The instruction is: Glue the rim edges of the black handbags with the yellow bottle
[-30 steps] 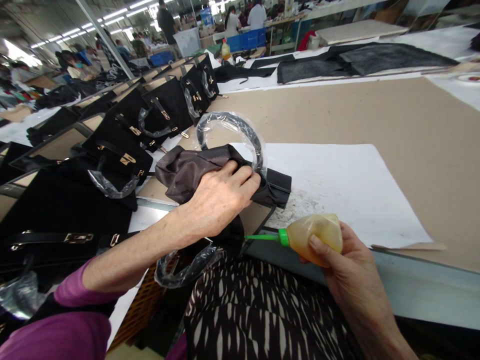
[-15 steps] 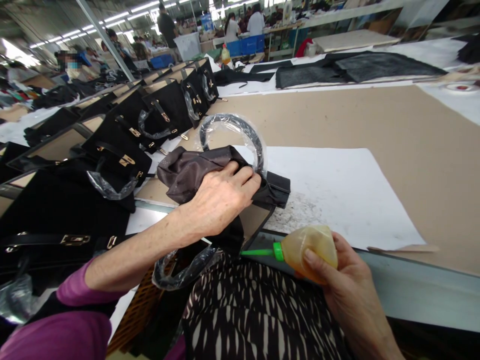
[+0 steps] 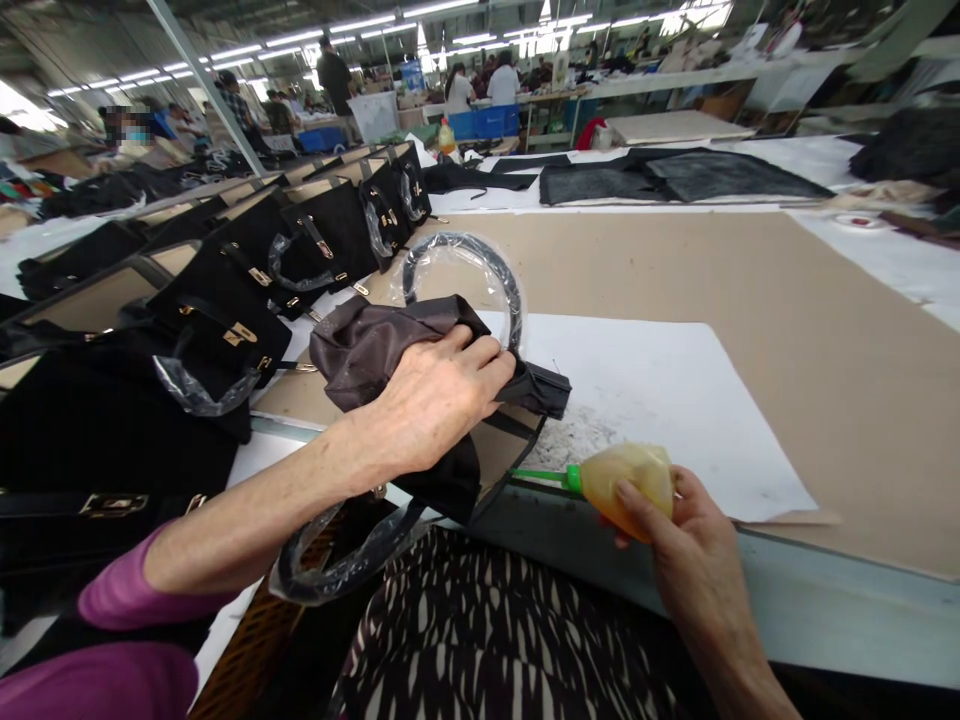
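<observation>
My left hand (image 3: 442,395) is closed on the dark lining and edge of a black handbag (image 3: 450,480) at the table's front edge. One plastic-wrapped handle (image 3: 517,300) of the bag arches up behind that hand, and another wrapped handle (image 3: 300,580) hangs toward my lap. The brown-black lining (image 3: 367,345) is bunched out over the top. In my right hand (image 3: 694,545) is a soft squeeze bottle (image 3: 626,485) of yellowish liquid, its fingers wrapped round it. The green nozzle (image 3: 540,476) points left, its tip at the bag's beige inner edge.
Several black handbags (image 3: 330,230) with gold clasps stand in a row on the left. A smudged white sheet (image 3: 652,400) lies on the brown tabletop (image 3: 840,400). Black fabric pieces (image 3: 720,175) lie farther back. Other people work in the background.
The squeeze bottle has risen slightly, and its nozzle tip now sits higher along the bag's edge. The lower wrapped handle shows farther left. My left hand keeps its hold; the view has shifted a little.
</observation>
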Demonstrator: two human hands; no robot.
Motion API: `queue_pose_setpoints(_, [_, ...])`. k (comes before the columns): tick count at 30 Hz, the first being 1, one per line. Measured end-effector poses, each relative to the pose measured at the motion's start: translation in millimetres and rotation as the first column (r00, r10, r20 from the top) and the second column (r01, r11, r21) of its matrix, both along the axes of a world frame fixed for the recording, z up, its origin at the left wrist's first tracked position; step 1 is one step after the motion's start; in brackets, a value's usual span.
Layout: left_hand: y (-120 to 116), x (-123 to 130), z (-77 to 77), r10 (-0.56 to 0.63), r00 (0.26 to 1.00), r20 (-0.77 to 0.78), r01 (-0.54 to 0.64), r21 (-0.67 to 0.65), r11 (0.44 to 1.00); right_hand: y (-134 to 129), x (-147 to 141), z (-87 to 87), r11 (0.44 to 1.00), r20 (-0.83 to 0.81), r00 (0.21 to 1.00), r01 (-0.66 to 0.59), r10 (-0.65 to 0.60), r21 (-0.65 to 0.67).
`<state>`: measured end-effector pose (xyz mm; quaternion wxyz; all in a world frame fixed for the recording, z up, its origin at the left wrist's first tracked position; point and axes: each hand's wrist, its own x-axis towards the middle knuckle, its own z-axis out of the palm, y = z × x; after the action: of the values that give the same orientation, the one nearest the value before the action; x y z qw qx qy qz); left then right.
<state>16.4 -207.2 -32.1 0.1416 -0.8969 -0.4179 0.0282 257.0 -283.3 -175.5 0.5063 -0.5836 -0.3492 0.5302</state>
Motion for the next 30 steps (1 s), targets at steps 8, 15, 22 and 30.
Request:
queue_pose_setpoints(8, [4, 0, -2.9, -0.007, 1.000, 0.012, 0.007, -0.018, 1.000, -15, -19, 20.8, 0.992, -0.132, 0.983, -0.118, 0.124, 0.052])
queue_pose_setpoints(15, [6, 1, -4.4, -0.017, 1.000, 0.021, 0.017, -0.003, 1.000, -14, -18, 8.3, 0.993, -0.196, 0.973, -0.120, 0.121, 0.016])
queue_pose_setpoints(22, [10, -1, -5.0, -0.046, 0.998, 0.035, 0.045, 0.024, 0.999, 19, -3, -12.8, 0.999, -0.012, 1.000, 0.011, -0.011, 0.033])
queue_pose_setpoints(30, [15, 0, -5.6, -0.043, 0.998, 0.040, 0.042, 0.009, 0.999, 35, 2, -15.9, 0.988, 0.216, 0.976, 0.005, -0.039, 0.154])
